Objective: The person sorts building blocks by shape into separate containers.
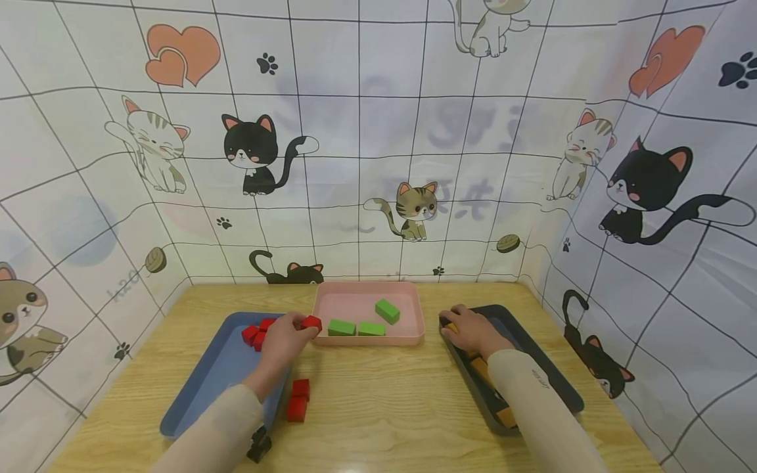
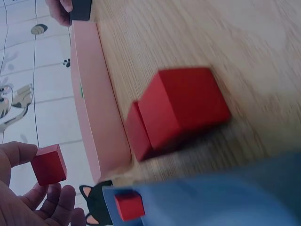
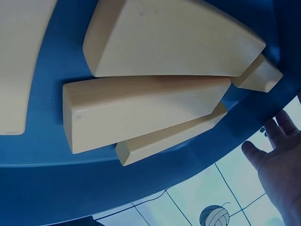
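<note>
My left hand (image 1: 282, 340) pinches a red cube (image 2: 49, 165) between thumb and fingers, in the air between the blue tray (image 1: 204, 374) and the pink tray (image 1: 367, 341). Several red cubes (image 1: 250, 335) lie at the far end of the blue tray. On the table by its right side are two more red blocks (image 1: 297, 408), large in the left wrist view. My right hand (image 1: 470, 330) is over the far left corner of the dark tray (image 1: 547, 368), fingers spread loosely near its rim in the right wrist view. Several light wooden blocks (image 3: 146, 113) lie inside that tray.
The pink tray stands at the back middle and holds three green blocks (image 1: 371, 329). A white cloth with cat drawings (image 1: 367, 131) hangs behind the wooden table (image 1: 378, 407) and along both sides. A small black device (image 1: 259, 445) is at my left wrist.
</note>
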`<state>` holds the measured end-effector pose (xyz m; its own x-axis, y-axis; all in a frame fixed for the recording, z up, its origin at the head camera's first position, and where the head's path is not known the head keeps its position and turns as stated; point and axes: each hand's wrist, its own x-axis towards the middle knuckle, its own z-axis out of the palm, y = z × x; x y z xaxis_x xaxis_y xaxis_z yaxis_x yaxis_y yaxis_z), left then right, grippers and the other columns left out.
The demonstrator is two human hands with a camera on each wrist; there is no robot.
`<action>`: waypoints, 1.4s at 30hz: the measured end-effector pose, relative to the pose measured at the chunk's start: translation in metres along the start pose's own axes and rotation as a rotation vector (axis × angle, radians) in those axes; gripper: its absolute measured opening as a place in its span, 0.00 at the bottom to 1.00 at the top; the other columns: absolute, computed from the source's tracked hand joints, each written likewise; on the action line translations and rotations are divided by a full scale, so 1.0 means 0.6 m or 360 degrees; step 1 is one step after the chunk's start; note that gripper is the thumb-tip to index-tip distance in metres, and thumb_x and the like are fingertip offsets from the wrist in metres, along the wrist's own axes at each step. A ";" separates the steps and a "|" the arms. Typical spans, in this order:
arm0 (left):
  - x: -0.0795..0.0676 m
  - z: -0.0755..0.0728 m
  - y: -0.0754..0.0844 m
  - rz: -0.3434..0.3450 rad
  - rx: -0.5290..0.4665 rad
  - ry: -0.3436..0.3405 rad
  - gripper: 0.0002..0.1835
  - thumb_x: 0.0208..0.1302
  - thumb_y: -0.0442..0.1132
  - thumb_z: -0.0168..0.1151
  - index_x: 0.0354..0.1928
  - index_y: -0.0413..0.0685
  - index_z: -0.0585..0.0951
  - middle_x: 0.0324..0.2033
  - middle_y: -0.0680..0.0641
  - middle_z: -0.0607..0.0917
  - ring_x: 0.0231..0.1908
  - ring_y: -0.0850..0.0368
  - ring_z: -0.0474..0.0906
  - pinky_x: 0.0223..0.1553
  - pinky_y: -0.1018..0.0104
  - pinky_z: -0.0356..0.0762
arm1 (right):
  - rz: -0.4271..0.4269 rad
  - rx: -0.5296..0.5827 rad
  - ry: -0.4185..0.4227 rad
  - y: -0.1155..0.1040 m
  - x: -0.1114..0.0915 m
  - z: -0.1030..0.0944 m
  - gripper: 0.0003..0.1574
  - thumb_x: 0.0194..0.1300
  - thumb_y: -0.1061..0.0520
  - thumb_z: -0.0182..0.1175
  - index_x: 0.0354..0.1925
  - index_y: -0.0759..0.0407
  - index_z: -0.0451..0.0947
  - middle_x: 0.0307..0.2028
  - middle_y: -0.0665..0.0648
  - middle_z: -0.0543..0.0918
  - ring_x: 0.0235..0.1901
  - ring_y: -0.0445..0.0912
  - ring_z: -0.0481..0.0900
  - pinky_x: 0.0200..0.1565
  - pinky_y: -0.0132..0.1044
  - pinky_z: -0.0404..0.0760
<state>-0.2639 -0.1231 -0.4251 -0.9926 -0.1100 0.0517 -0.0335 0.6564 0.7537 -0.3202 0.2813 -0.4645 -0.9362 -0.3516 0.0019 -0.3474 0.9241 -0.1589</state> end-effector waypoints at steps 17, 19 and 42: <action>0.005 -0.069 -0.073 -0.0118 -0.0008 0.0071 0.26 0.64 0.42 0.62 0.58 0.29 0.75 0.43 0.35 0.82 0.38 0.45 0.78 0.36 0.56 0.76 | -0.0020 -0.0021 0.0023 0.004 0.002 0.003 0.29 0.74 0.49 0.55 0.68 0.58 0.69 0.63 0.70 0.68 0.55 0.66 0.74 0.55 0.63 0.73; 0.004 -0.079 -0.079 -0.0125 0.0034 0.0067 0.27 0.65 0.43 0.62 0.58 0.29 0.74 0.45 0.33 0.81 0.41 0.43 0.78 0.39 0.52 0.77 | -0.0019 -0.0023 0.0024 0.005 0.002 0.003 0.29 0.74 0.48 0.55 0.68 0.57 0.69 0.63 0.70 0.68 0.55 0.66 0.74 0.55 0.63 0.73; -0.002 -0.123 -0.154 -0.0240 0.0211 0.0157 0.27 0.65 0.43 0.55 0.57 0.24 0.72 0.51 0.27 0.78 0.41 0.38 0.77 0.37 0.49 0.76 | 0.0024 -0.0014 0.0000 0.010 0.006 0.010 0.30 0.74 0.47 0.55 0.69 0.55 0.69 0.64 0.69 0.68 0.57 0.66 0.73 0.57 0.63 0.71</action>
<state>-0.2507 -0.2387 -0.4467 -0.9590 -0.2829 0.0137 -0.2025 0.7187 0.6651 -0.3250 0.2845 -0.4715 -0.9413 -0.3375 -0.0003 -0.3336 0.9306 -0.1505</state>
